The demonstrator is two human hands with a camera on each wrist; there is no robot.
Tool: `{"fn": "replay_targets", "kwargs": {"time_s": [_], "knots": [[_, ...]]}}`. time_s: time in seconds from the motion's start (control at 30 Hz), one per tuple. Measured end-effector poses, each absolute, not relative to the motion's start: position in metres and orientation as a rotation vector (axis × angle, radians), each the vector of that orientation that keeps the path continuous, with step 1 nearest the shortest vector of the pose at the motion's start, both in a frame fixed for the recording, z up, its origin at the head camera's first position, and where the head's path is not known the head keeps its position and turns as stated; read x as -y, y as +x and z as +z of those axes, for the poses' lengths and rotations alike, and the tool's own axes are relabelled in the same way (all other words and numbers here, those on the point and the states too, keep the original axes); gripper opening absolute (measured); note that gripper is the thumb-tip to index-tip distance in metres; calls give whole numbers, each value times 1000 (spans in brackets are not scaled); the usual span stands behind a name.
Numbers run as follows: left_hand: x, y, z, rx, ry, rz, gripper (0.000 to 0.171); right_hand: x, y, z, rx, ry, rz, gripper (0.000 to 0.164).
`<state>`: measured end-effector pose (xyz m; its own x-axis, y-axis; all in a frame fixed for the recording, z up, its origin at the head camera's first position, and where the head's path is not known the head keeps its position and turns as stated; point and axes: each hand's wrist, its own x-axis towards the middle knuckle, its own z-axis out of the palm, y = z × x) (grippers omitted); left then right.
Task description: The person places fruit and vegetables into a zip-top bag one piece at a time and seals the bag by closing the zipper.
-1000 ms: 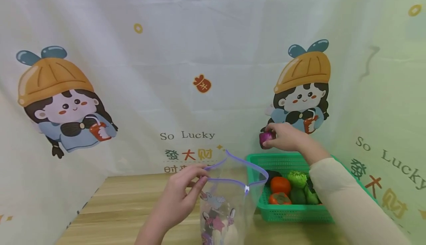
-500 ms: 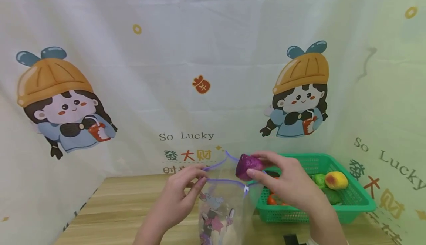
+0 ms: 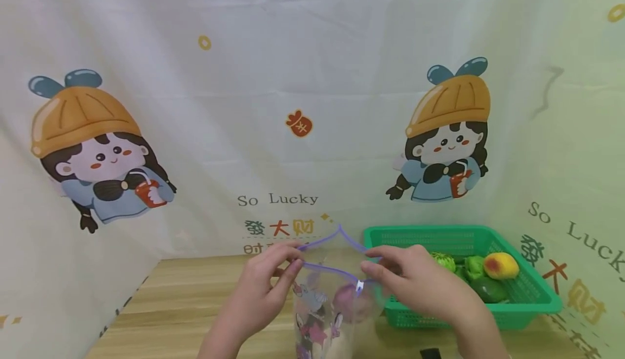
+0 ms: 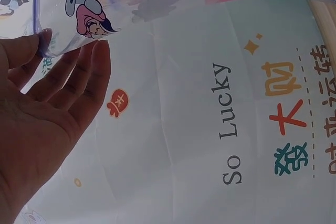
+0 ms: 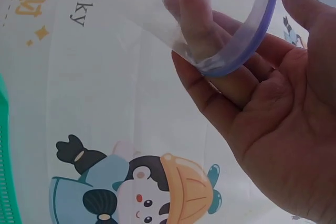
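Note:
A clear zip bag point(image 3: 324, 321) with cartoon prints and a purple zip rim stands upright at the bottom centre of the head view, its mouth spread apart. My left hand point(image 3: 261, 291) pinches the rim on the left between thumb and fingers; the left wrist view shows this hand point(image 4: 47, 98) from the palm side. At the right of the mouth is my right hand point(image 3: 429, 283). In the right wrist view this hand point(image 5: 283, 114) has fingers against the bag's corner, its thumb apart from them. A round purple vegetable point(image 3: 348, 298) shows blurrily through the bag, near a white slider point(image 3: 359, 286).
A green plastic basket point(image 3: 527, 307) stands to the right, holding a yellow-red fruit point(image 3: 501, 265), a dark green avocado-like item point(image 3: 490, 290) and leafy green vegetables point(image 3: 474, 267). Wooden tabletop point(image 3: 195, 305) extends left. A printed cloth point(image 3: 219, 120) hangs behind.
My right hand carried the purple vegetable from above the basket leftward to the bag and let it go; it is now inside. My left hand stayed on the rim.

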<state>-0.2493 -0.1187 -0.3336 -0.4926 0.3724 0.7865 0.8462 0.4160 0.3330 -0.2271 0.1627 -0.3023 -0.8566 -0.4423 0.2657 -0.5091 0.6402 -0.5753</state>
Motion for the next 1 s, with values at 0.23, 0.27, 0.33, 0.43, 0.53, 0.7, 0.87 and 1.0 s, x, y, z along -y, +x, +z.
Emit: {"fn": "replay_targets", "kwargs": {"time_s": [0.23,0.27,0.33,0.43,0.53,0.7,0.87,1.0], "knots": [[118,-248,-331,2044,-1037,-964,12,-166,-225,-300,2699,784,1016,55],[118,-248,-331,2046,-1042,-964,12,-165,-225,-301,2676,778,988,54],[118,-247,-330,2046,-1049,-964,12,-165,-225,-301,2620,770,933,51],[118,-246,-329,2033,-1055,-970,12,-162,-225,-302,2519,764,874,44],[119,-245,-329,2037,-1050,-987,12,-158,-222,-301,2437,749,844,38],[120,-245,-329,2183,-1028,-1054,8,-152,-214,-299,2339,753,774,32],[121,-246,-330,2459,-955,-1041,30,-149,-210,-298,2390,853,756,31],[120,-246,-330,2559,-910,-1051,37,-149,-210,-298,2421,877,769,32]]}}
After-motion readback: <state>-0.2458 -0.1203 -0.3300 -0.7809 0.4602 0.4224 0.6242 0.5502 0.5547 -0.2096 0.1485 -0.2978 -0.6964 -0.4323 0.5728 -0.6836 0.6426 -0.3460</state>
